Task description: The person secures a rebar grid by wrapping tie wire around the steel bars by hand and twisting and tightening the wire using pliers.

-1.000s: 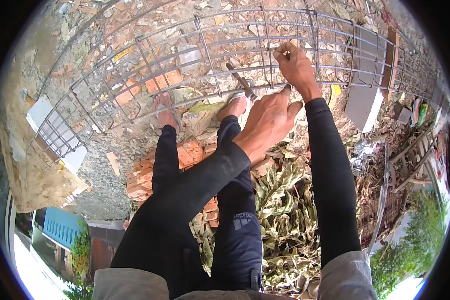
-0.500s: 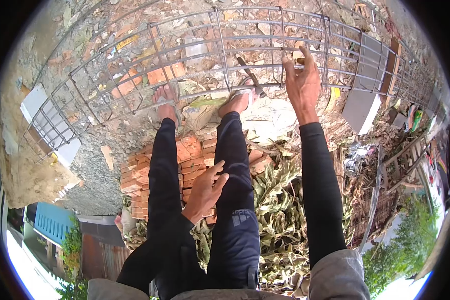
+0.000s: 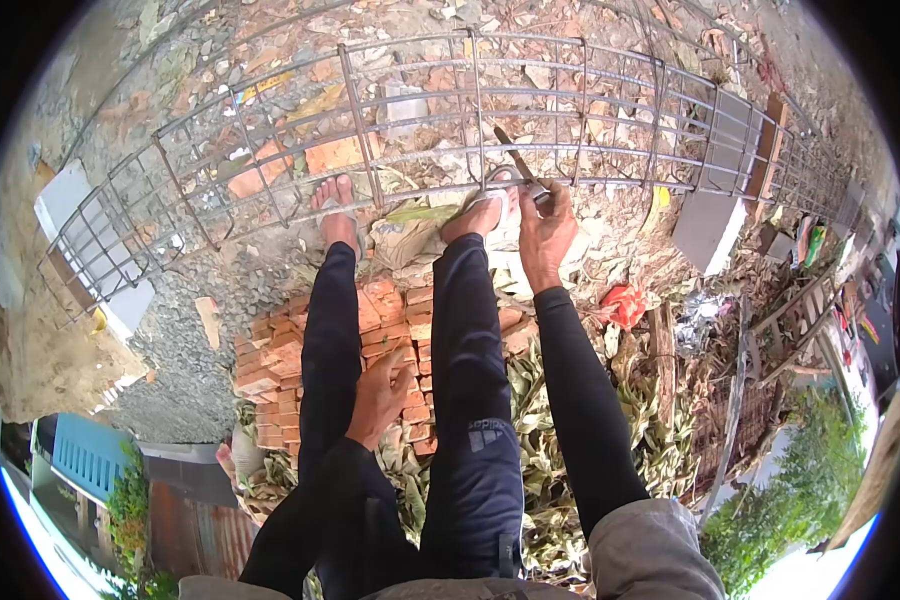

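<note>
My right hand (image 3: pixel 548 235) reaches down by the lower edge of a long steel rebar cage (image 3: pixel 480 95). Its fingers are closed around the near end of a slim dark tool with a metallic part (image 3: pixel 518 158), which slants past the cage's lower bar beside my right foot (image 3: pixel 478 212). What kind of tool it is, I cannot tell. Over the stacked red bricks (image 3: pixel 380 312), between my legs, hangs my left hand (image 3: pixel 378 400), loosely curled with nothing visible in it and a small gap between thumb and forefinger.
Grey slabs lie under the cage on the left (image 3: pixel 75 215) and right (image 3: pixel 715 190). Loose bricks (image 3: pixel 340 153) and rubble cover the ground beneath it. Dry leaves (image 3: pixel 570 440) and a red plastic bag (image 3: pixel 624 305) lie to my right. My left foot (image 3: pixel 336 205) stands near the cage.
My right hand has come down and left from above the cage bars to the dark tool and closed on it. My left hand has shifted slightly left, its fingers curling in.
</note>
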### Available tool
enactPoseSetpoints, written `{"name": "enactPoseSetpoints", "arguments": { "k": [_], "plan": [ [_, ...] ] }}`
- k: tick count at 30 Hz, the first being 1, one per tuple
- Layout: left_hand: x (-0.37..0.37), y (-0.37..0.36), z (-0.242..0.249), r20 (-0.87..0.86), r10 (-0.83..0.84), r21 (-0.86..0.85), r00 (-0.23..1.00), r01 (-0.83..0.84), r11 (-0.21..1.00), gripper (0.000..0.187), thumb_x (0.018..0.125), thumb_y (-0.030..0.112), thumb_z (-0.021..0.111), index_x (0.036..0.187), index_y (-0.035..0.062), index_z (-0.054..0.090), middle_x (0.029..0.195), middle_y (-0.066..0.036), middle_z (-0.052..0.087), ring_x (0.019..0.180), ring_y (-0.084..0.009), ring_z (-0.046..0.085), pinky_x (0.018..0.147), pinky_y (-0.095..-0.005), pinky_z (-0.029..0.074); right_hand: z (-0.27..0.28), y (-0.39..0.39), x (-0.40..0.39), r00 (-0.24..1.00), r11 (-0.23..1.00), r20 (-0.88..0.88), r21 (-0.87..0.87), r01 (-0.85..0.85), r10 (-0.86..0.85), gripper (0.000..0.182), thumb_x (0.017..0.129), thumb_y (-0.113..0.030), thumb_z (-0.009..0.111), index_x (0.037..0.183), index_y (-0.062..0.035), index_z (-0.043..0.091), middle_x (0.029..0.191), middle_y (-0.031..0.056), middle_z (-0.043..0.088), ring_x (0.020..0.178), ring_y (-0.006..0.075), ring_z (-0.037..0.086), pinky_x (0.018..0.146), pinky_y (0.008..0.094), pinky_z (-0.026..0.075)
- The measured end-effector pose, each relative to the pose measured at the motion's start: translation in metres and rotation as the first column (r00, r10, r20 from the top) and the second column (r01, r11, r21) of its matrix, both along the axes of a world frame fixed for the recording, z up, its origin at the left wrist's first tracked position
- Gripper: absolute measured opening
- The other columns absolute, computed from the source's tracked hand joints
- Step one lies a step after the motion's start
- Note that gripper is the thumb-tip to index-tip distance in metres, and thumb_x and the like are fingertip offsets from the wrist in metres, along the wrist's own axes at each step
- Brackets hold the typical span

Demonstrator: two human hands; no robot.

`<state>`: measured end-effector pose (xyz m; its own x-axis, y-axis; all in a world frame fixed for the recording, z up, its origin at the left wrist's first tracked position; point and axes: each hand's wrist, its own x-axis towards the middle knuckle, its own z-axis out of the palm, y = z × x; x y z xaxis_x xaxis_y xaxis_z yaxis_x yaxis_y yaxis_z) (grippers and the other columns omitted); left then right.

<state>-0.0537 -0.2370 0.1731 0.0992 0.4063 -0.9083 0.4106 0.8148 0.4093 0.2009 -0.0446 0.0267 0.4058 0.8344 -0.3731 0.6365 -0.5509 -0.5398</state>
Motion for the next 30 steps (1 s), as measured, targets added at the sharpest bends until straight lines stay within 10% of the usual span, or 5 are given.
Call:
{"name": "enactPoseSetpoints", "arguments": {
  "k": [14,17,23,27,30],
  "plan": [
    [0.020,0.202,0.032,0.029,-0.507,0.691,0.861,0.349,0.633,0.058,0.090,0.016,0.079,0.143,0.0119,0.058,0.151,-0.016,0.053,0.141,-0.0331,0.051,0.112,-0.0444,0.048,0.244,0.006,-0.023,0.796,0.896,-0.415,0.252,-0.365,0.441,0.064,0.069,-0.027,0.097,0.120,-0.0077,0.063,0.107,0.0104,0.068,0.100,0.0270,0.066,0.089,0.0403,0.053],
    [0.029,0.171,0.026,0.567,-0.196,0.286,0.800,0.032,0.958,0.043,0.096,0.016,0.074,0.137,0.0115,0.061,0.136,-0.014,0.063,0.120,-0.0294,0.065,0.097,-0.0446,0.057,0.229,-0.005,-0.033,0.653,0.984,-0.755,-0.077,-0.163,0.049,0.119,0.068,-0.050,0.098,0.159,-0.0040,0.036,0.145,0.0170,0.056,0.129,0.0267,0.058,0.111,0.0428,0.046],
    [0.060,0.133,0.045,0.523,0.652,-0.417,0.549,-0.502,0.757,0.060,0.109,0.020,0.058,0.159,0.0040,0.030,0.140,-0.012,0.056,0.091,-0.0134,0.065,0.070,-0.0215,0.055,0.227,-0.043,-0.026,0.421,0.779,-0.749,-0.611,-0.140,-0.511,0.107,0.083,-0.043,0.091,0.163,-0.0067,0.031,0.142,0.0089,0.057,0.126,0.0187,0.059,0.105,0.0364,0.052],
    [0.061,0.142,0.048,0.271,-0.324,0.487,0.906,0.162,0.858,0.083,0.105,0.048,0.061,0.167,0.0092,0.022,0.165,-0.020,0.028,0.146,-0.0317,0.040,0.113,-0.0589,0.036,0.239,-0.061,0.012,0.377,0.689,-0.823,-0.564,-0.455,-0.425,0.053,0.099,-0.033,0.076,0.141,-0.0058,0.058,0.116,0.0009,0.067,0.103,0.0081,0.062,0.088,0.0287,0.055],
    [0.076,0.160,0.059,0.207,-0.460,0.553,0.864,0.285,0.783,0.085,0.103,0.060,0.056,0.166,0.0122,0.027,0.170,-0.026,0.019,0.157,-0.0433,0.023,0.121,-0.0604,0.025,0.254,-0.049,0.039,0.543,0.658,-0.726,-0.657,-0.367,-0.423,0.042,0.104,-0.033,0.071,0.134,-0.0051,0.065,0.106,0.0000,0.071,0.093,0.0065,0.063,0.081,0.0277,0.054]
  ]
}}
